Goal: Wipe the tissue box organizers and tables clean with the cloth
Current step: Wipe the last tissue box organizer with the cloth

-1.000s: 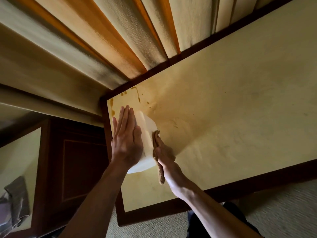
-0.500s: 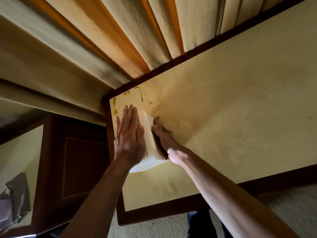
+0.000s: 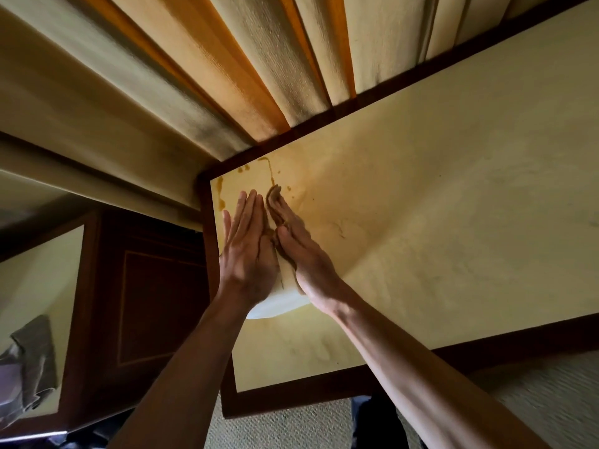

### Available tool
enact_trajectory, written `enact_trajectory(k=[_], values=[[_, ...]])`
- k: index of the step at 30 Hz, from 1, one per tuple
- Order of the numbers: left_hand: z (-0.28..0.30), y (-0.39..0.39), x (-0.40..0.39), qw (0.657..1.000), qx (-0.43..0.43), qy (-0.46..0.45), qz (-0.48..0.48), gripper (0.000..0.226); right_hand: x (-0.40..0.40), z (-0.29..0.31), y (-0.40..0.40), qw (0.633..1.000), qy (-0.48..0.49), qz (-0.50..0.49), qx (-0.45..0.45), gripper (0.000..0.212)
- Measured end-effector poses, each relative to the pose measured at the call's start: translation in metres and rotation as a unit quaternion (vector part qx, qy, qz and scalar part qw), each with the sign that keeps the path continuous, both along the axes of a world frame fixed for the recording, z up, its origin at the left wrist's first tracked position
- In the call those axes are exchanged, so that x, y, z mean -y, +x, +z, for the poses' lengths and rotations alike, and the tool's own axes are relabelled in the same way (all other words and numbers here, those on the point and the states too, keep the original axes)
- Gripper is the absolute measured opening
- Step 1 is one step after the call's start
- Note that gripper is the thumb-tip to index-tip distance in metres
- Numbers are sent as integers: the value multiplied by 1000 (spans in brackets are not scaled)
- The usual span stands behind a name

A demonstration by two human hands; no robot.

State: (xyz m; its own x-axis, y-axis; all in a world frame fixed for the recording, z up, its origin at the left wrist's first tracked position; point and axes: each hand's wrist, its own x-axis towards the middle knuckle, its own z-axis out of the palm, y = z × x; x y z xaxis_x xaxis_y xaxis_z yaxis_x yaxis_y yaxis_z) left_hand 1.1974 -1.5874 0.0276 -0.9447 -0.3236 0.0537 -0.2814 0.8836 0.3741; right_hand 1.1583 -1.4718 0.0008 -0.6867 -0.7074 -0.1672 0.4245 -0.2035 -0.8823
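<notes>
A white tissue box organizer (image 3: 275, 306) stands near the far left corner of the cream table (image 3: 453, 222), mostly hidden between my hands. My left hand (image 3: 248, 251) lies flat against its left side, fingers straight. With straight fingers my right hand (image 3: 304, 251) presses a brown cloth (image 3: 274, 202) onto the box's right side. The cloth's end sticks out beyond my fingertips. Brown stains (image 3: 269, 166) mark the tabletop just past the box.
Curtains (image 3: 227, 76) hang along the table's far edge. The table has a dark wooden border. To the left are a dark wood panel (image 3: 155, 303) and a second cream surface (image 3: 35, 270) with a crumpled grey cloth (image 3: 29, 361). Carpet (image 3: 551, 400) lies below.
My right hand has slid the brown cloth along the box's right side from the near end toward the far end. The left hand has stayed on the box.
</notes>
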Motion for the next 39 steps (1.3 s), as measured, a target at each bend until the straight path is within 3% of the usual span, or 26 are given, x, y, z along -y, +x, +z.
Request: enact_trajectory(k=[5,9,11,13,16,21,24,30,34,36,37,39], values=[[0,0,1,1000,-2,-1,-9,71,-17,-10,26,999,-36,14,9,47],[-6,3,5,997,17,-70,-34,65,-31,-17,44,1000,20,10,10,54],[-4,3,3,998,10,-56,-22,66,-37,-14,41,997,64,26,-17,53],[-2,1,1,999,1,-37,-11,69,-44,-21,36,997,66,45,19,48],[1,1,-1,1000,3,-16,5,72,-38,-25,37,996,71,-5,57,57],[1,1,1,1000,21,-11,4,74,-23,-53,34,987,122,-1,100,44],[-2,8,6,996,50,-64,-38,69,-26,-43,34,986,145,-12,85,34],[3,27,-2,982,125,-113,-80,68,-47,-28,27,978,117,-49,166,37],[14,22,-8,991,132,-17,-21,70,-58,-17,5,970,140,-64,191,31],[27,15,-10,984,174,10,-21,70,-62,-12,-7,962,140,-69,222,41],[35,11,-12,982,188,12,-18,65,-64,-8,-13,961,139,-68,228,55],[50,3,-14,986,167,12,-12,59,-69,5,-23,966,130,-58,215,68]])
